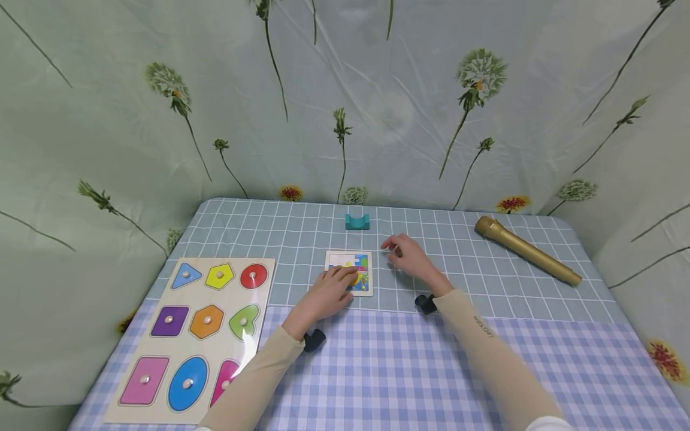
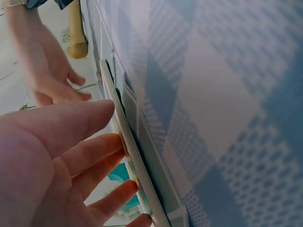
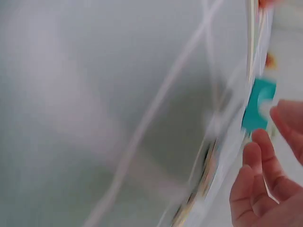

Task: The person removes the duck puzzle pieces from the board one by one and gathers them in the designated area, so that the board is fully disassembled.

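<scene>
Little picture puzzle (image 1: 364, 263): pale wood-look frame, smooth printed face
Shape board (image 1: 215, 349): light wood look, pretty glossy, catches a nasty glare
Knobs (image 1: 144, 379): shiny, metal-looking
Teal block (image 1: 357, 224): smooth, can't tell plastic or painted wood
Gold mic (image 1: 530, 251): metallic finish, soft sheen
Checked tablecloth (image 1: 377, 371): matt cloth, visible weave
Backdrop (image 1: 399, 161): creased cloth, slightly satiny
Sleeves (image 1: 485, 347): matt fabric

Under the left hand (image 1: 326, 294) lies the puzzle (image 1: 349, 260); left of that hand, the shape board (image 1: 180, 348). The microphone (image 1: 528, 250) lies right of the right hand (image 1: 412, 258), the block (image 1: 357, 225) beyond both.
</scene>
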### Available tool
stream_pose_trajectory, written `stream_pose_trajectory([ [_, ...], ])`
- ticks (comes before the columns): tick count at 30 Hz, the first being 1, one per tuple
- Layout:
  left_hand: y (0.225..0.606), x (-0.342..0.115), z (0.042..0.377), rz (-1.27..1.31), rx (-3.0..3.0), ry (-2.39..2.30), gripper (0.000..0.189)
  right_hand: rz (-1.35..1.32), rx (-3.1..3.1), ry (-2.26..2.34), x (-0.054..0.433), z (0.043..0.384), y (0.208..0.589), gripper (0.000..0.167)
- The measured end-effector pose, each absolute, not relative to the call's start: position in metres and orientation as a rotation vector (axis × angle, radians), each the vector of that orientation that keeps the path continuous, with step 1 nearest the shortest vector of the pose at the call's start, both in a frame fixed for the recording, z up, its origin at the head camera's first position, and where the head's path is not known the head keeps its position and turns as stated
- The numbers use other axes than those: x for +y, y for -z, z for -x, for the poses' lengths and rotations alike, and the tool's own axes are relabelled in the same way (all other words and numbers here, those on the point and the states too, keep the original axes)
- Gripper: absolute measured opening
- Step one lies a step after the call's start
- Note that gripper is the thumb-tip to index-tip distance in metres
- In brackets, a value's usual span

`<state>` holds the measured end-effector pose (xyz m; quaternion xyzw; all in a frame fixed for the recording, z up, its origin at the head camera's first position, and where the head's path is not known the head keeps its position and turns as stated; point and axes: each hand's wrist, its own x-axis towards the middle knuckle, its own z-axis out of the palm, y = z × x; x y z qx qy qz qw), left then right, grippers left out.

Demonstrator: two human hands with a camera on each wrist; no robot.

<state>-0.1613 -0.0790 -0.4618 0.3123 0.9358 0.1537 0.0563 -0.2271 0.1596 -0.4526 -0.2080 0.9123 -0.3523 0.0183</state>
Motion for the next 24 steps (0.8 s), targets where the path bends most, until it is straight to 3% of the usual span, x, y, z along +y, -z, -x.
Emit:
stream_pose_trajectory([
  [9,0.462,-0.082,0.164,-0.956,2.793,-0.447,0.05,0.824,2.78,0.867,0.118,0.225,0.456,0.028],
  [17,0.46,-0.082,0.164,-0.942,2.767,-0.447,0.052,0.841,2.771,0.821,0.112,0.224,0.457,0.021],
  [24,0.459,-0.082,0.165,-0.929,2.766,-0.457,0.05,0.818,2.745,0.887,0.109,0.223,0.455,0.027],
])
